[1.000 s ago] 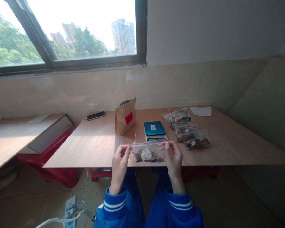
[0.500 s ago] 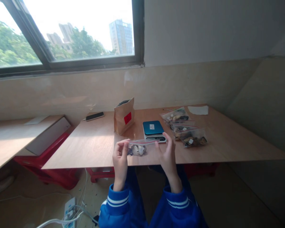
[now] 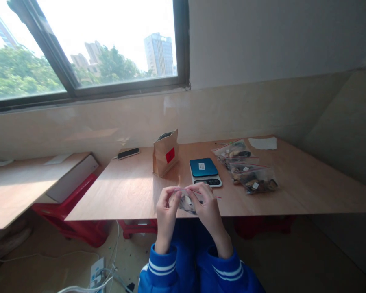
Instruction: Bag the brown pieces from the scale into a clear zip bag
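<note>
Head view: both hands are raised close together over the near edge of the wooden table (image 3: 134, 191). Left hand (image 3: 166, 207) and right hand (image 3: 208, 205) each pinch the top edge of a small clear zip bag (image 3: 187, 201), fingertips nearly meeting at the red-lined seal strip. The bag hangs between the palms, partly hidden by the fingers; inside are pale and dark dried pieces, too small to identify. It is off the table, just in front of the digital scale (image 3: 205, 171).

Handling judgement: the bag looks light and limp, thin film that will crumple and sag under its contents. The film is probably slick, so the seal strip, being the stiffest part, is the best place to grip; pinching there with both hands keeps the mouth level. The contents look brittle and could crush if the belly of the bag is squeezed.

Surroundings: the brown paper pouch (image 3: 166, 152) with a red label stands upright left of the scale, its top open. Several filled zip bags (image 3: 247, 169) lie overlapping to the right of the scale, with a white paper sheet (image 3: 262, 143) beyond them. A phone (image 3: 128, 153) lies flat near the table's far left corner. Blue sleeves with white stripes cover both wrists.
</note>
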A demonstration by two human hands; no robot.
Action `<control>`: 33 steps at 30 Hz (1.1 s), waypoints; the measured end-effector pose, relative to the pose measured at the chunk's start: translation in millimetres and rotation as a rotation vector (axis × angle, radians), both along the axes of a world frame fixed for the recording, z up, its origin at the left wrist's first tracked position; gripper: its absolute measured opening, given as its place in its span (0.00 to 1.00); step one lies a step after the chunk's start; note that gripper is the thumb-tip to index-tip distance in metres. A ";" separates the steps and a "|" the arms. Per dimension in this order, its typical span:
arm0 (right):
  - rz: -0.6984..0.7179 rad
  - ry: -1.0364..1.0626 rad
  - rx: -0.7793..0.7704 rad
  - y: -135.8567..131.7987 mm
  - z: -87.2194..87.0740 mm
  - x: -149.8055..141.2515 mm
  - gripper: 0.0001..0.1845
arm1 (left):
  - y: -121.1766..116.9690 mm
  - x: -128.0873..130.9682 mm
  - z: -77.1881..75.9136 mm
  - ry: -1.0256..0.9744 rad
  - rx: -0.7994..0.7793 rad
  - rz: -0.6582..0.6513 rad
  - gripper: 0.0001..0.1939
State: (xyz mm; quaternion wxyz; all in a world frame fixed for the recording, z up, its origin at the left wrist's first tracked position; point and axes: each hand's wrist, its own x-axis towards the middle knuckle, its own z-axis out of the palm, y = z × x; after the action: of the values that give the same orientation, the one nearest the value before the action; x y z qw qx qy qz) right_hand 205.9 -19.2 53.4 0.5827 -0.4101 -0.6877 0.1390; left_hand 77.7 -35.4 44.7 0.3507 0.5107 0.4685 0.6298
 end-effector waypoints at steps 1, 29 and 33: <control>-0.003 0.001 0.000 -1.5 -0.1 0.7 0.05 | -0.6 0.2 -1.0 -0.002 -0.004 -0.016 0.10; -0.054 -0.082 0.054 -6.4 -8.5 6.0 0.02 | -5.0 10.7 -0.6 -0.042 0.000 0.024 0.10; -0.076 -0.107 0.072 -6.7 -8.3 3.9 0.03 | -6.3 11.6 0.7 -0.011 0.035 0.019 0.09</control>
State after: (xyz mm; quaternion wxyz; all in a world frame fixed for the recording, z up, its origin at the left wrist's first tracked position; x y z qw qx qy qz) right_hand 209.8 -25.9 45.1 0.5643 -0.4217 -0.7063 0.0699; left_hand 89.3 -41.7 45.5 0.3383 0.5089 0.4603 0.6440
